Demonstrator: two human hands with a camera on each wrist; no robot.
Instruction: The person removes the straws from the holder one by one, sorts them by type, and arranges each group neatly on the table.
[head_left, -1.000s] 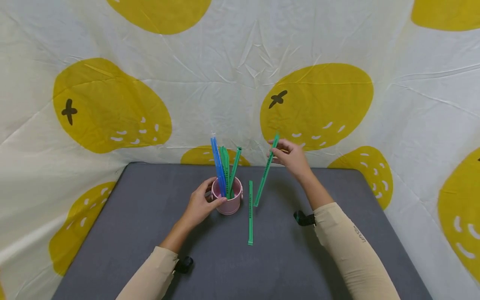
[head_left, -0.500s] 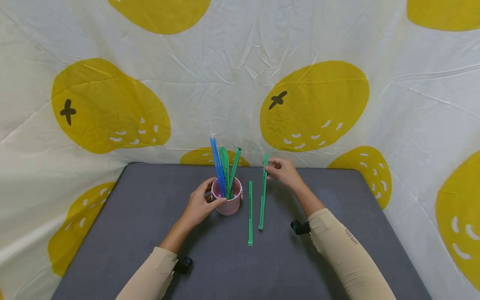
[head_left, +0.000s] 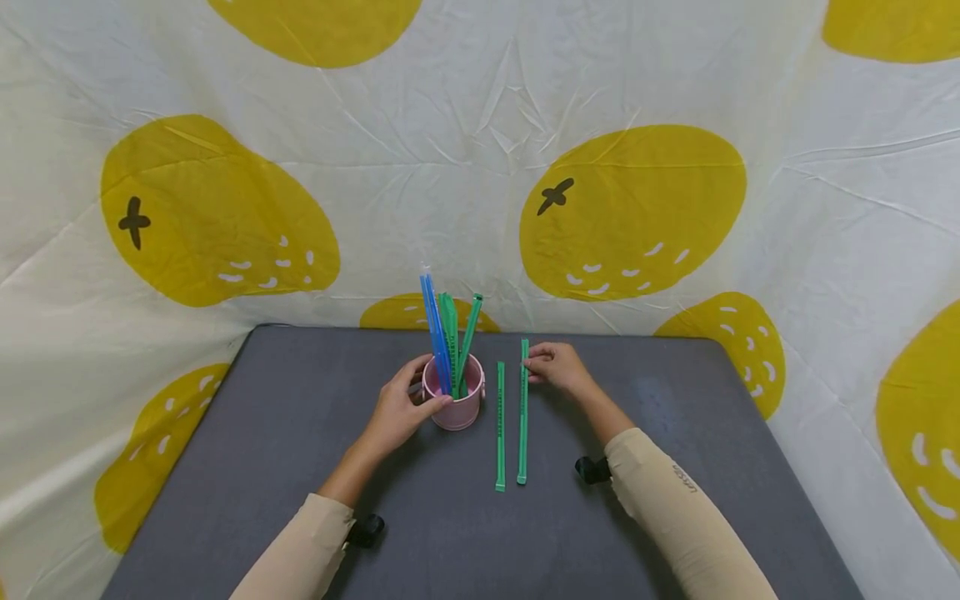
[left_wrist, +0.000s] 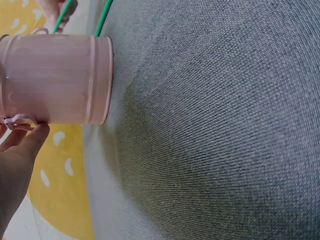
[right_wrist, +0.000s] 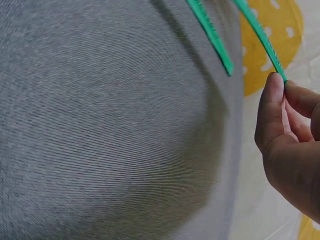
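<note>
My left hand (head_left: pixel 397 410) grips a small pink bucket (head_left: pixel 461 414), thumb at the near side and fingers around its left side. In the left wrist view the fingers touch the bucket (left_wrist: pixel 55 80) by its handle lug. Blue straws (head_left: pixel 435 325) in clear wrap and several green wrapped straws (head_left: pixel 452 325) stand in it, leaning. My right hand (head_left: pixel 561 368) pinches another green wrapped straw (head_left: pixel 522 425) near its far end; in the right wrist view that end of the straw (right_wrist: pixel 265 40) is raised off the table. To its left, a second green straw (head_left: pixel 500 433) lies roughly parallel.
A dark grey cloth-covered table (head_left: pixel 442 542) carries everything. Behind its far edge hangs a white curtain (head_left: pixel 420 208) with yellow fruit prints. A small black camera (head_left: pixel 367 531) sits at the left wrist, another black camera (head_left: pixel 592 470) at the right.
My right hand has come down and toward me, lowering its green straw from a tilted position to one alongside the lying straw. The left hand and bucket have stayed put.
</note>
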